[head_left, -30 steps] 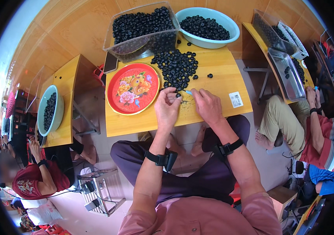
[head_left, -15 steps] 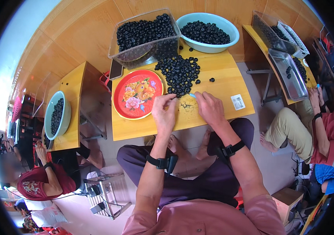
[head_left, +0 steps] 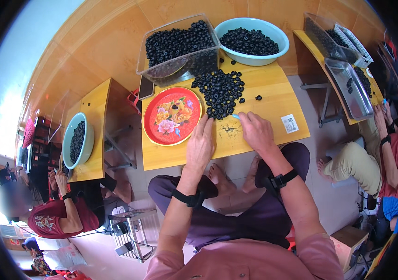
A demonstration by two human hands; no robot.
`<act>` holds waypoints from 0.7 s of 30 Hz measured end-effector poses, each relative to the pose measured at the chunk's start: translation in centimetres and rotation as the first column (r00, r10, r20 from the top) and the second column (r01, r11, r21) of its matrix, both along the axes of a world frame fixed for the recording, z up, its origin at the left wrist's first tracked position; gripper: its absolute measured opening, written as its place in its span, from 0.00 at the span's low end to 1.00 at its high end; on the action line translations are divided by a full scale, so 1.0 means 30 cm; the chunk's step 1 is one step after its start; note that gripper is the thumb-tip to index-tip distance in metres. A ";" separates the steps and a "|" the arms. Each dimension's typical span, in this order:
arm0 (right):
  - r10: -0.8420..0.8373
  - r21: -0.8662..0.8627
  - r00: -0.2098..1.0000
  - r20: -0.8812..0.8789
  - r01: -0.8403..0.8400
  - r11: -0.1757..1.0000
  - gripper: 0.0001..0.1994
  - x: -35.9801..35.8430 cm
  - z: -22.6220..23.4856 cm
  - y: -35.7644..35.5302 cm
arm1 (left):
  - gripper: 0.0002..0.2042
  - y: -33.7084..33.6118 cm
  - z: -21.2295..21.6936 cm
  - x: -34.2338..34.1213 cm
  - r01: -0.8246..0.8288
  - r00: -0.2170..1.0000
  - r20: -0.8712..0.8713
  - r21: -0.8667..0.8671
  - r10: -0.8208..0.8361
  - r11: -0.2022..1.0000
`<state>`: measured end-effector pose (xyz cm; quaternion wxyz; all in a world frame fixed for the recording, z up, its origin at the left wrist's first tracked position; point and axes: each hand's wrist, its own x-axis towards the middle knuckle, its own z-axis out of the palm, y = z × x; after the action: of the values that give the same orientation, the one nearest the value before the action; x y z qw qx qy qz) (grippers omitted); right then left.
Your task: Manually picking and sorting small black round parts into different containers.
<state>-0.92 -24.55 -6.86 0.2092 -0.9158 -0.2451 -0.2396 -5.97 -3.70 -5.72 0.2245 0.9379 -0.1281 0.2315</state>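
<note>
A heap of small black round pieces [head_left: 221, 91], ring-like and shiny, lies on the yellow table [head_left: 273, 100] in front of me. My left hand [head_left: 201, 141] is at the heap's near edge with its fingers stretched forward, and no piece shows in it. A slim light-blue tool [head_left: 235, 116] pokes out of the closed fingers of my right hand [head_left: 257, 133]; its working end is too small to make out. Left of the heap lies a red round tray [head_left: 154, 128] with painted flowers, and one black piece [head_left: 174, 107] rests on it. Fine crumbs [head_left: 229, 129] are scattered between my hands.
At the back stand a clear plastic bin [head_left: 179, 70] and a pale-blue basin [head_left: 254, 59], both full of black pieces. A white label [head_left: 290, 123] is on the table's right side. People work at side tables, one with a blue basin [head_left: 87, 145], another beside a metal tray [head_left: 348, 95].
A black piece now lies on the red tray, which was bare before. My left hand's pinched fingers have straightened out. The right hand still holds the blue tool; the whole view has shifted slightly.
</note>
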 end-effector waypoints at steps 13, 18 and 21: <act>0.001 0.022 1.000 0.004 -0.001 1.000 0.11 0.000 -0.014 -0.011 | 0.18 -0.071 0.001 -0.009 -0.047 0.997 -0.070 -0.071 0.042 0.996; -0.002 0.037 1.000 0.008 0.002 0.999 0.08 0.003 -0.017 -0.022 | 0.14 -0.091 0.032 0.015 -0.134 0.977 -0.176 -0.071 0.120 0.988; -0.003 0.040 1.000 0.017 0.002 0.999 0.08 0.002 -0.016 -0.016 | 0.12 -0.083 0.008 0.031 -0.142 0.975 -0.176 -0.033 0.134 0.989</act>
<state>-0.85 -25.02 -7.33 0.2252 -0.9096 -0.2410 -0.2525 -5.05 -6.19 -5.49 0.2394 0.9557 -0.0372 0.1670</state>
